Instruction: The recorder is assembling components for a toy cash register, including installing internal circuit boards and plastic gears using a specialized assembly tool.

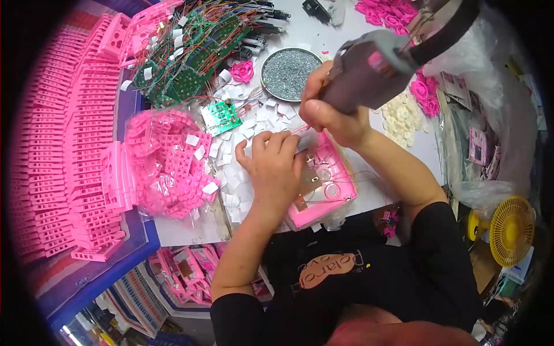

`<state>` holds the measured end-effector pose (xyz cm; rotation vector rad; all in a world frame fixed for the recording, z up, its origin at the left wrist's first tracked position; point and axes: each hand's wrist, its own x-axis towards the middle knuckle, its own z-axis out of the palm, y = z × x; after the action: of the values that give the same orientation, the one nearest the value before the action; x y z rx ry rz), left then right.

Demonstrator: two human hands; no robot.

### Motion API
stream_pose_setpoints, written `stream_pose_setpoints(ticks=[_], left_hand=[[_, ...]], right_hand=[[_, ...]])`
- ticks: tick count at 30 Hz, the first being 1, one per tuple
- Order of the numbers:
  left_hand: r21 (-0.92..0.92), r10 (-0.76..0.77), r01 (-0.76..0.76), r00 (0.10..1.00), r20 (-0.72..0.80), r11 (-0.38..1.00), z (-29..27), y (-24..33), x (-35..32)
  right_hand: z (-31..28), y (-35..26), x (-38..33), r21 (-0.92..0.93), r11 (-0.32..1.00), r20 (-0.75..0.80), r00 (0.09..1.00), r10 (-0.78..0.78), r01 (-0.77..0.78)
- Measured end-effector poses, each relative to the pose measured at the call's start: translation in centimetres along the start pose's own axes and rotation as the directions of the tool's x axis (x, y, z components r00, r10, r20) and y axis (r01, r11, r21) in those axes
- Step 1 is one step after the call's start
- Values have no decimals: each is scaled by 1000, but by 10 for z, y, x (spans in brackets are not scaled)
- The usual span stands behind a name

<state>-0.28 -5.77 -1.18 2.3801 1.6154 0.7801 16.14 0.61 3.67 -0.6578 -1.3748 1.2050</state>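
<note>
My right hand (337, 112) is wrapped round a dark grey power screwdriver (369, 72), whose thick black cable rises to the upper right. The driver slants down toward a pink plastic case (337, 167) in front of me. The open case shows round parts, a brown board (310, 180) and thin wires inside. My left hand (274, 167) grips the case's left side with bent fingers, its thumb beside the driver's front end. Where the tip meets the case is hidden by my hands. A round dish of small metal screws (290, 74) stands just beyond them.
Small white paper pieces (231, 158) lie left of the case, near a green circuit board (222, 117) and bagged pink parts (167, 167). Wired boards (196, 52) pile up behind. Pink panels (86, 144) line the left. Cream discs (402, 118) and a yellow fan (511, 230) are right.
</note>
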Motion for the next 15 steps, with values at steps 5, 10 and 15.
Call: stream_pose_setpoints(ticks=[5, 10, 15], left_hand=[[-16, 18, -18, 1000, 24, 1000, 1, -1, 2], [-279, 56, -19, 990, 127, 960, 6, -18, 15], [-388, 66, 6, 983, 173, 922, -34, -4, 15]], right_hand=[[-3, 17, -7, 14, 980, 73, 978, 197, -199], [-2, 19, 4, -54, 989, 117, 983, 144, -139], [-69, -17, 27, -135, 981, 232, 958, 171, -142]])
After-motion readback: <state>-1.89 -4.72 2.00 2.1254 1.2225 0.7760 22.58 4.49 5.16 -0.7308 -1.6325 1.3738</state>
